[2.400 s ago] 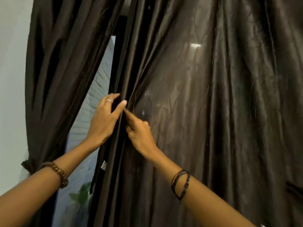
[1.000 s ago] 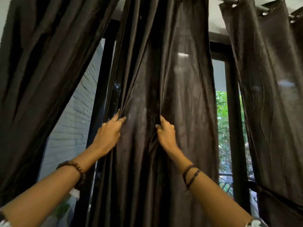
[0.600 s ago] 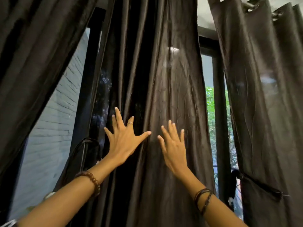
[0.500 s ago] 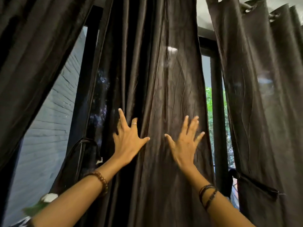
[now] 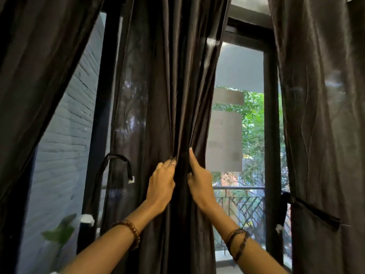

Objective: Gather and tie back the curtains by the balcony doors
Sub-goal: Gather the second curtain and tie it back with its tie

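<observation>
A dark brown middle curtain [image 5: 167,95] hangs straight ahead, bunched into narrow folds. My left hand [image 5: 161,186] grips its folds from the left, fingers curled into the cloth. My right hand [image 5: 198,184] grips the same bunch from the right, forefinger pointing up. The two hands are close together at chest height. A loose black tie-back strap [image 5: 116,161] with a white end hangs in a loop just left of the bunch. The left curtain [image 5: 39,86] slants away, and the right curtain [image 5: 324,115] has a tie-back [image 5: 308,209] around it.
Black door frames [image 5: 269,125] stand behind the curtains, with glass showing a balcony railing [image 5: 241,206] and green trees. A grey brick wall [image 5: 65,145] lies outside at left, with a green plant leaf [image 5: 59,232] low down.
My hands, spread flat on the curtain half a second ago, have come together and closed on the cloth. The curtain is gathered narrower, baring more glass at right.
</observation>
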